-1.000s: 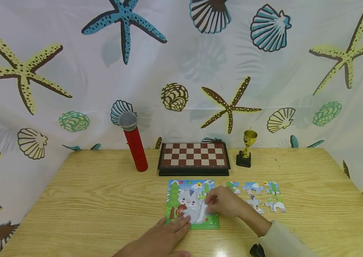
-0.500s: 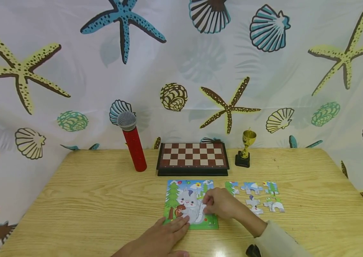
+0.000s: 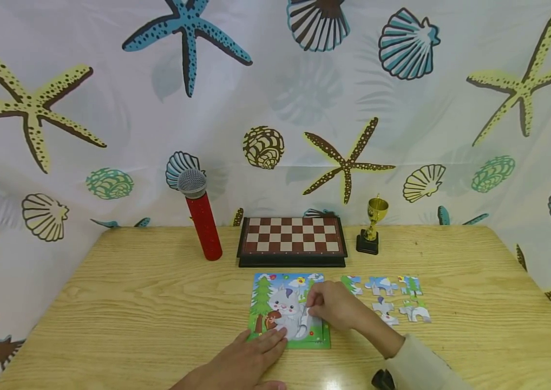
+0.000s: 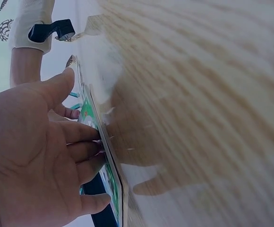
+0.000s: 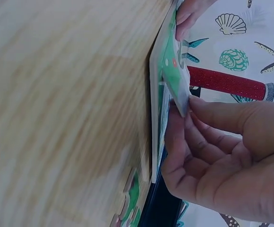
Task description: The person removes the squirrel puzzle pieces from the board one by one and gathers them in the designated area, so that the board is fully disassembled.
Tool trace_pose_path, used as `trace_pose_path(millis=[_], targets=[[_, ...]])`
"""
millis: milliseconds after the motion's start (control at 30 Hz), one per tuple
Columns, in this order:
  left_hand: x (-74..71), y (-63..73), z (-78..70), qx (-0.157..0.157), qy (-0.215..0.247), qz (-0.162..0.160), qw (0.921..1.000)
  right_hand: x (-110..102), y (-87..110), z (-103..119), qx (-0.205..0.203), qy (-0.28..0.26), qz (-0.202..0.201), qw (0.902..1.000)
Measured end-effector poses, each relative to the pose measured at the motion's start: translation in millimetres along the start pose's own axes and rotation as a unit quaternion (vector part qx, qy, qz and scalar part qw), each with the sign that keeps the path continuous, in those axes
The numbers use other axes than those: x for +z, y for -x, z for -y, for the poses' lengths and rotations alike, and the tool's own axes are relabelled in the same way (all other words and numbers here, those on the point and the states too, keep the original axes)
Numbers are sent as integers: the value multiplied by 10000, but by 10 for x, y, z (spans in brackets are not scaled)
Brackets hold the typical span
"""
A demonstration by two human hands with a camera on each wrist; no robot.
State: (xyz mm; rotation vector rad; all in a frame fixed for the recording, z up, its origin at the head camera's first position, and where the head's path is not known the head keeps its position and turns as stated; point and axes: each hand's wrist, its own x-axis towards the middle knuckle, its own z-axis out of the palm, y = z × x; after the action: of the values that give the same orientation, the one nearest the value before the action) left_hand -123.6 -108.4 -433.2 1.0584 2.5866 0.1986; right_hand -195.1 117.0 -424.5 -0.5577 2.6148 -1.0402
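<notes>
A jigsaw puzzle with a grey squirrel, an acorn and green trees lies flat on the wooden table. The fingers of my left hand, nearly straight, rest on its near-left part. At the puzzle's right side, my right hand pinches a puzzle piece between thumb and fingers. In the right wrist view this piece is tilted, with one end raised off the board. To the right lie several loose puzzle pieces, spread in two rough rows. My right hand covers part of the puzzle.
Behind the puzzle stands a chessboard box. A red microphone stands left of it and a small gold trophy cup right of it. A shell-and-starfish cloth hangs at the table's back edge.
My right hand has shifted very little. The pinched piece has come up from the board, and a gap now shows near the puzzle's lower right. My left hand has stayed in place.
</notes>
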Motion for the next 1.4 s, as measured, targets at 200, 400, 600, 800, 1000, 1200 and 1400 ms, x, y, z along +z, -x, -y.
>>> trace_pose_path(millis=[200, 400, 600, 800, 1000, 1200, 1400], targets=[[-7, 8, -1, -44, 55, 45, 10000, -96, 46, -18, -309, -141, 45, 9994], [-15, 14, 0, -43, 101, 76, 9999, -264, 152, -87, -408, -340, 59, 9986], [-8, -2, -1, 17, 12, 4, 10000, -436, 303, -210, -223, -477, 66, 9986], [-11, -3, 8, -16, -51, 50, 10000, -569, 454, -344, -116, -459, 57, 9989], [-1, -5, 0, -8, -99, 55, 9999, -656, 594, -513, -212, -393, 71, 9990], [21, -19, -9, -71, -163, 158, 9997, -747, 737, -702, -87, -707, 242, 9972], [11, -29, -7, -69, -243, 144, 9996, -876, 879, -862, 51, -786, 296, 9965]])
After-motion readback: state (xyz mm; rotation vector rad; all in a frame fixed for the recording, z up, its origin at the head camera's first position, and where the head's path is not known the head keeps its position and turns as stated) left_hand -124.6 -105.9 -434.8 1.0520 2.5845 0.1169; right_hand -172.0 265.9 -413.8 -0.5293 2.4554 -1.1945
